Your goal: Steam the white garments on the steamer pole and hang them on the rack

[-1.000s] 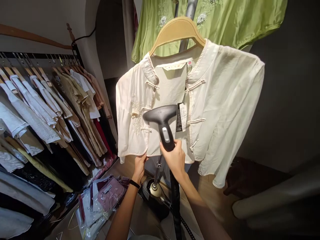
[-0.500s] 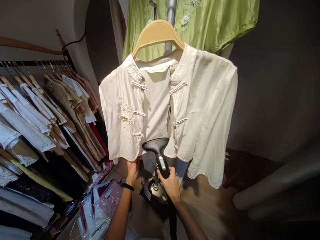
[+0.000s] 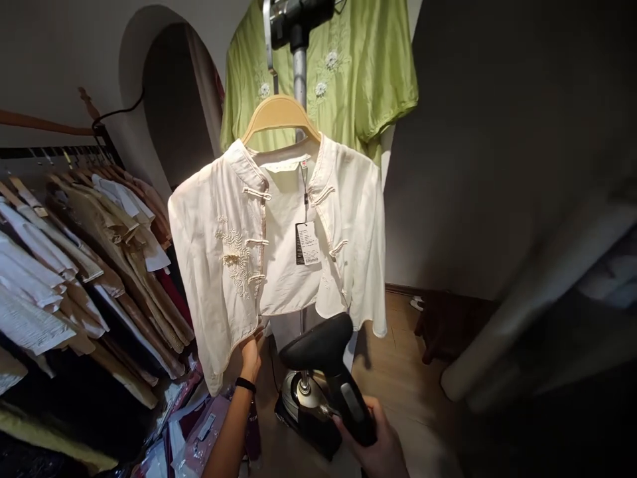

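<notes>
A cream cropped jacket [image 3: 286, 282] with knotted loops and embroidery hangs in front of me on a pale wooden hanger [image 3: 279, 113]. My left hand [image 3: 250, 358] pinches its lower front hem; some of the fingertips are hidden by the cloth. A black handheld garment steamer [image 3: 323, 348] is gripped by its handle in my right hand [image 3: 379, 445]. The steamer's head is just below the jacket's hem, apart from the fabric. Inside the jacket's opening dangles a printed price tag [image 3: 308, 243].
A green blouse [image 3: 348, 86] hangs behind, by a metal pole [image 3: 299, 73]. On the floor stands the steamer base [image 3: 309, 415]. Clothes crowd a rack [image 3: 50, 150] at left, with plastic-wrapped garments [image 3: 194, 431] below. A dark red stool [image 3: 448, 318] is at right.
The steamer has come down and toward me, away from the jacket. My left hand has pulled the front hem left, turning the jacket. The price tag now faces me, and the view has shifted.
</notes>
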Motion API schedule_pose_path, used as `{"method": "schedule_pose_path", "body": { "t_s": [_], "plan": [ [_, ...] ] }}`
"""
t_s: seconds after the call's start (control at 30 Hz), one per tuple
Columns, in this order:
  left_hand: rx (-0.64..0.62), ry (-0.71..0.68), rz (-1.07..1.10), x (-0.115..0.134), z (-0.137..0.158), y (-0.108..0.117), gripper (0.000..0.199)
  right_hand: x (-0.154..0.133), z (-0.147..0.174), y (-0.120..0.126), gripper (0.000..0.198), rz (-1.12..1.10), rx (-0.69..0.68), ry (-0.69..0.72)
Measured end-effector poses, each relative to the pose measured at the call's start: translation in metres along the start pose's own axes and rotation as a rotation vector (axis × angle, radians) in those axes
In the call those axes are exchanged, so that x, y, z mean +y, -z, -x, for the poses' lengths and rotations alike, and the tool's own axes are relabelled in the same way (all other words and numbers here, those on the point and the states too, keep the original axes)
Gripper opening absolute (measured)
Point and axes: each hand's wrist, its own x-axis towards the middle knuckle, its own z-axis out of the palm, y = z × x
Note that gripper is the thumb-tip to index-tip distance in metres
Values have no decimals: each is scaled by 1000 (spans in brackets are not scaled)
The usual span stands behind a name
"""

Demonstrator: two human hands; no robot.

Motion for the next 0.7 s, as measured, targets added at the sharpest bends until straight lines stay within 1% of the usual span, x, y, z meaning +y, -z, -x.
{"method": "schedule_pose_path", "body": {
  "t_s": [0.07,0.1,0.13,0.17,0.2,0.23,0.27,0.3,0.33,0.37,0.4,0.43,0.5,0.53,0.57,0.63,0.7],
  "plan": [
    [51,0,-78,-15,23,-18,24,-18,-5,19,48,11,96,-72],
    [30,-8,-106,-22,38,-30,26,-27,-10,29,48,13,129,-121],
    [-18,-28,-130,-28,53,-45,26,-35,-15,40,49,5,161,-173],
    [-88,-90,-184,-32,69,-61,26,-42,-21,50,50,-13,193,-225],
    [-146,-169,-237,-33,83,-80,34,-49,-27,60,51,-35,226,-271],
    [-208,-247,-297,-33,94,-101,46,-55,-33,70,52,-58,256,-302],
    [-236,-333,-363,-31,102,-122,59,-60,-39,78,52,-78,279,-317],
    [-251,-406,-438,-28,105,-143,70,-65,-45,84,52,-93,292,-314],
    [-251,-447,-500,-26,103,-163,77,-68,-51,90,52,-104,294,-297],
    [-230,-467,-535,-25,98,-181,79,-70,-58,94,51,-114,280,-273],
    [-194,-479,-541,-25,90,-196,77,-71,-64,97,51,-127,254,-245],
    [-157,-478,-519,-26,81,-208,69,-71,-71,100,51,-140,223,-223],
    [-99,-458,-449,-30,64,-221,39,-68,-87,104,51,-160,155,-190],
    [-85,-445,-418,-32,57,-221,24,-67,-96,106,50,-166,115,-175],
    [-79,-433,-396,-34,52,-219,17,-65,-105,109,50,-172,71,-159],
    [-60,-417,-369,-37,50,-205,25,-64,-125,114,48,-184,-19,-114],
    [-4,-408,-313,-40,55,-185,33,-69,-146,119,48,-191,-106,-51]
  ]
}}
